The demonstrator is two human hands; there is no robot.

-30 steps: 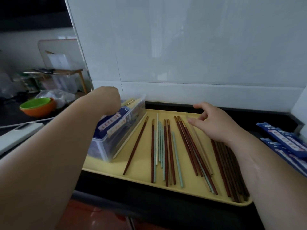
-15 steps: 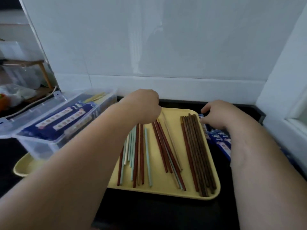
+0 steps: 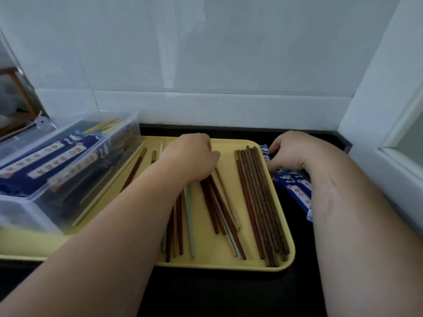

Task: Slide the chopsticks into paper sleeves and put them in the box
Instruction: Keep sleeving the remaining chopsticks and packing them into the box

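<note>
Now the left hand lies knuckles-up over the upper ends of the loose chopsticks in the middle of the yellow tray. Its fingers are bent down onto the red-brown ones, but the back of the hand hides the fingertips, so I cannot tell whether it has pinched a pair yet. A second ago this hand was over at the box, and it has since swung across to the tray. The right hand, which was then spread above the chopsticks, has crossed the tray's right rim. It now sits on the blue paper sleeves on the dark tabletop, with thumb and fingers curled on the far end of the top one. Between the two hands a tight row of dark wooden chopsticks lies untouched along the tray's right side. The clear box stands on the tray's left end, well apart from both hands, with sleeved pairs already inside. Judging by this, one delivery is finished and a new round is starting, with one hand picking sticks and the other a sleeve. Many bare chopsticks remain, so the task is far from done.
</note>
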